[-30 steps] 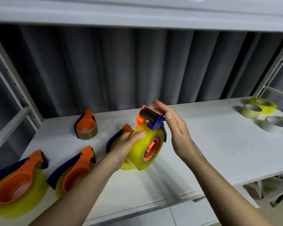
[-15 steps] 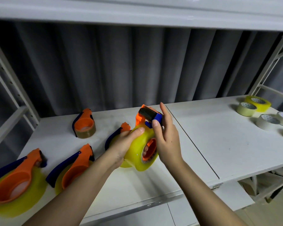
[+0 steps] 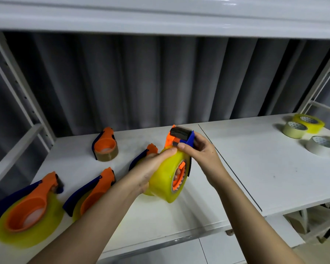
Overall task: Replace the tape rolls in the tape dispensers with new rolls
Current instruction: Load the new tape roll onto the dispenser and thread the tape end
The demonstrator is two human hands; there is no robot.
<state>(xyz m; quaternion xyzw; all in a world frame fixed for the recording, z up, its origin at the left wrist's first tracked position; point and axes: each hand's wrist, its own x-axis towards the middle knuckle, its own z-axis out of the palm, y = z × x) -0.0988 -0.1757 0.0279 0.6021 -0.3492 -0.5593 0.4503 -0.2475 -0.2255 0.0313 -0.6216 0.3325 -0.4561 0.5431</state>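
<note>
I hold an orange and blue tape dispenser (image 3: 179,137) above the white shelf (image 3: 255,178), with a fat yellow tape roll (image 3: 165,180) seated on its orange hub. My left hand (image 3: 151,168) grips the roll from the left, thumb on top. My right hand (image 3: 200,155) pinches the dispenser's blue head just above the roll. Loaded dispensers lie on the shelf at left: one with a brown roll (image 3: 105,144), two with yellow rolls (image 3: 92,193) (image 3: 27,212). Another dispenser (image 3: 147,152) is partly hidden behind my left hand.
Several loose tape rolls sit at the far right of the shelf, among them a yellow one (image 3: 309,122), a pale one (image 3: 294,129) and a white one (image 3: 321,144). A grey curtain hangs behind. White uprights stand at both sides, and another shelf runs overhead.
My right hand went from open beside the dispenser head to pinching it above the roll. The camera view shifted a little to the right.
</note>
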